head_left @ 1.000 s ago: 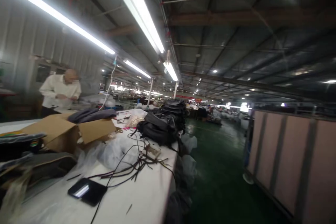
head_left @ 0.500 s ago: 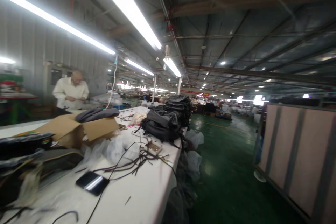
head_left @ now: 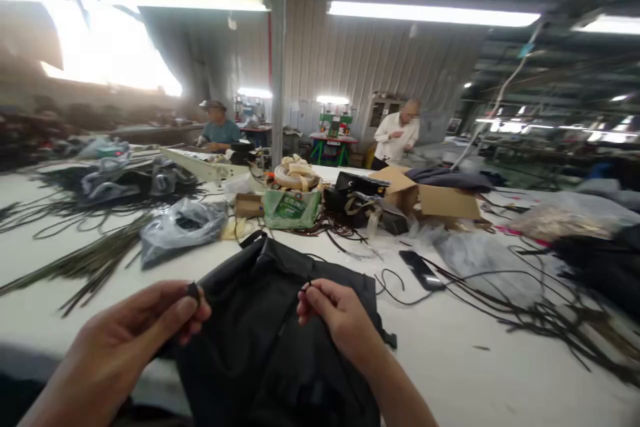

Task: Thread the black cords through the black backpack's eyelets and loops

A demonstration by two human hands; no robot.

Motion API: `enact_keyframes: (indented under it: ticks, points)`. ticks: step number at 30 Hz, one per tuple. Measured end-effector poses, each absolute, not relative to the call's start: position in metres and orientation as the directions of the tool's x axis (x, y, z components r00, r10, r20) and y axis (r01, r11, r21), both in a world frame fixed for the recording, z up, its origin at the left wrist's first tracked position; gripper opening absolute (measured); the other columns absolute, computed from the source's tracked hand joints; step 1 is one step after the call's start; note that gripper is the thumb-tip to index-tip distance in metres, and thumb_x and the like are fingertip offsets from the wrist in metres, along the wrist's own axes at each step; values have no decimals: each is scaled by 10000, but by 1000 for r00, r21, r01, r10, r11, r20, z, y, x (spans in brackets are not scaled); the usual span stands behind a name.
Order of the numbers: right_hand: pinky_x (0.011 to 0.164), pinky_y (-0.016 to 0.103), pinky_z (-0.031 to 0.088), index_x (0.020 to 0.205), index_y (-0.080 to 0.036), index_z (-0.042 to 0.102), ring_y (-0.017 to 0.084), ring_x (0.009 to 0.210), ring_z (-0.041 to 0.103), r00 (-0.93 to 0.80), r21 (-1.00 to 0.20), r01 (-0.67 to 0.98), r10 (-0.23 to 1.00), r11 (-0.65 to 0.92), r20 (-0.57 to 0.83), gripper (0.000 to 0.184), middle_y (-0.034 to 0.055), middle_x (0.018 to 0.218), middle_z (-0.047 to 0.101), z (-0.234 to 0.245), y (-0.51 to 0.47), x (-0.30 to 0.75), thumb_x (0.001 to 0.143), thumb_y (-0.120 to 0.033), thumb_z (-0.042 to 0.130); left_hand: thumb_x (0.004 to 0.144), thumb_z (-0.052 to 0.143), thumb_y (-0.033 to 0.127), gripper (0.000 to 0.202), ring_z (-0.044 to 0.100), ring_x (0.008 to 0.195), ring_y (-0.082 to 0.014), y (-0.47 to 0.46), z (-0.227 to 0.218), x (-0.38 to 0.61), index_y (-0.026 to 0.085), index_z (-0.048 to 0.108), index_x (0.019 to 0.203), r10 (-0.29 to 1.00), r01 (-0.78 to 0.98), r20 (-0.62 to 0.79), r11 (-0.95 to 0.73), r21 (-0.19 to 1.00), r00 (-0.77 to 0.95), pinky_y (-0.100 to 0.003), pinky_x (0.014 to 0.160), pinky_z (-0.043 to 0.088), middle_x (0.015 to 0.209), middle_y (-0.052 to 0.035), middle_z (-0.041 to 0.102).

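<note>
A black bag (head_left: 280, 340) lies in front of me on the white table, its top edge creased and a dark buckle (head_left: 389, 339) sticking out at its right side. My left hand (head_left: 145, 320) is closed at the bag's left edge, thumb and fingers pinching a small black tab (head_left: 193, 291). Over the bag's upper right part, my right hand (head_left: 335, 313) is pinched as well. A bit of something thin and black shows at its fingertips; I cannot tell what it is.
Dark cords (head_left: 540, 310), a phone (head_left: 421, 270) and plastic bags (head_left: 183, 227) lie around the bag. Farther back stand a green box (head_left: 293, 208) and an open cardboard box (head_left: 447, 201). Two people (head_left: 397, 133) work beyond the table.
My view has swung left and down from the aisle and the black bag pile to the table before me. Both hands and the black bag now show.
</note>
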State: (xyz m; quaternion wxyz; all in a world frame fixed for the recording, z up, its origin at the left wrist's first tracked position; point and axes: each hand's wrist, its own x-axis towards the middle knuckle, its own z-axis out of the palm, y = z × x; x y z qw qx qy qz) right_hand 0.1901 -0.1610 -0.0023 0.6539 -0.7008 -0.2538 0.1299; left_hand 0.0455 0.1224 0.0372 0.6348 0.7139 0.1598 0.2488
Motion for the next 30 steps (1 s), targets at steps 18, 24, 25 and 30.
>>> enact_keyframes:
  ticks: [18, 24, 25, 30]
  points:
    - [1177, 454, 550, 1509, -308, 676, 298, 1349, 667, 818, -755, 535, 455, -378, 352, 428, 119, 1508, 660, -57, -183, 147, 1112, -421, 562, 787, 961, 688, 640, 686, 635, -170, 29, -39, 38, 114, 836, 1043, 100, 51, -107, 452, 891, 989, -239, 551, 545, 844, -147, 809]
    - [831, 275, 623, 1282, -295, 806, 182, 964, 745, 713, -915, 404, 624, 9, 321, 300, 79, 1204, 743, -22, -169, 117, 1107, -470, 638, 803, 947, 691, 611, 665, 618, -165, 7, -54, 49, 115, 849, 983, 38, 43, -65, 422, 906, 997, -259, 553, 577, 762, -97, 757]
    - [793, 265, 614, 1220, -281, 822, 173, 926, 737, 721, -920, 390, 610, 34, 328, 276, 78, 1179, 748, -23, -167, 116, 1099, -464, 655, 809, 942, 693, 612, 668, 623, -168, 6, -60, 49, 116, 849, 988, 32, 47, -67, 416, 908, 997, -266, 562, 586, 758, -94, 752]
    - [812, 255, 608, 1122, -257, 757, 148, 889, 719, 723, -885, 460, 551, 66, 417, 220, 67, 1212, 737, -39, -171, 117, 1105, -436, 631, 801, 932, 722, 705, 695, 653, -181, 5, -79, 48, 115, 844, 1148, -8, 120, -130, 443, 889, 991, -278, 608, 592, 798, -104, 764]
